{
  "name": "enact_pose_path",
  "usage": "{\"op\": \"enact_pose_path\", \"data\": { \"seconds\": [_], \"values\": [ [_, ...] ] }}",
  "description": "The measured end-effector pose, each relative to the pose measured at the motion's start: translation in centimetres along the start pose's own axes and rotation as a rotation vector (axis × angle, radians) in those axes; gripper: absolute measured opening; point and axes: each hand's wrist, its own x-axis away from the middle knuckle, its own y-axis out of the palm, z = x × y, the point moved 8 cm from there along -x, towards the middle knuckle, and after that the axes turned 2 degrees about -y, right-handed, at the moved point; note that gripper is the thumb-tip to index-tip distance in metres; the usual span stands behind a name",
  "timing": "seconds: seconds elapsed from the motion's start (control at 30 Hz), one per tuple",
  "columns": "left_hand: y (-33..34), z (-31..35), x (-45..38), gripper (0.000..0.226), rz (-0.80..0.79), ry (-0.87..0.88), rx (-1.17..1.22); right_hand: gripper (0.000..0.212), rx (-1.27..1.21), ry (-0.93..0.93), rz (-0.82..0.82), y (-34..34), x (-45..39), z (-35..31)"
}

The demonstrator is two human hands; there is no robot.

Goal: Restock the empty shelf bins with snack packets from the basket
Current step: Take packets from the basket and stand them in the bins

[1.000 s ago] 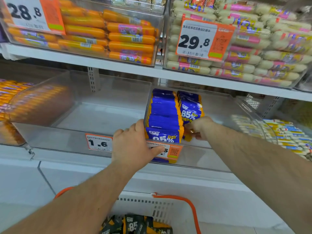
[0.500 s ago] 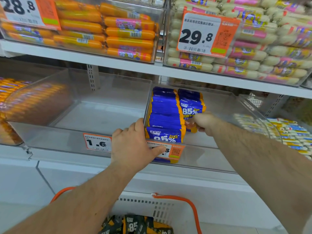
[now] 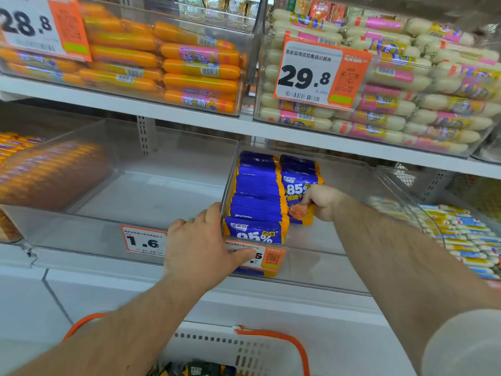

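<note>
Right hand [image 3: 321,200]: closed on the lower right corner of the front packet in the right row, inside the clear bin.
Left hand [image 3: 202,244]: fingers curled over the bin's near left corner, thumb pressed across the price tag [image 3: 259,257] on its front wall; gripping the bin, not a packet.
Snack packets [image 3: 259,198]: 2 rows standing on edge at the left of the bin, glossy blue film with orange borders, "85%" printed in white.
Bin [image 3: 352,240]: transparent hard plastic, boxy, open-topped; its right half is bare.
Neighbouring bin [image 3: 130,191]: same clear plastic, to the left, with a "1.6" tag.
Basket [image 3: 244,348]: near, below the shelf, white perforated plastic with orange handles, dark packets inside.
Upper shelf: smooth orange sausages [image 3: 198,69] on the left, pale sausages [image 3: 433,104] on the right.
Change: compared with 0.5 s earlier, the right hand sits slightly farther right on the packet; the left hand is unchanged.
</note>
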Motion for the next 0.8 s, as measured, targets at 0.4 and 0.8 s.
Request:
{"op": "enact_pose_path", "data": {
  "seconds": [0.4,0.8],
  "values": [
    [0.2,0.0,-0.1,0.082,-0.034,-0.016,-0.024,0.045,-0.069,-0.036,-0.012,-0.5,-2.3,0.7],
    [0.3,-0.1,-0.1,0.08,-0.035,-0.003,-0.031,0.06,0.036,-0.023,-0.001,-1.7,-2.7,1.5]
  ]
}}
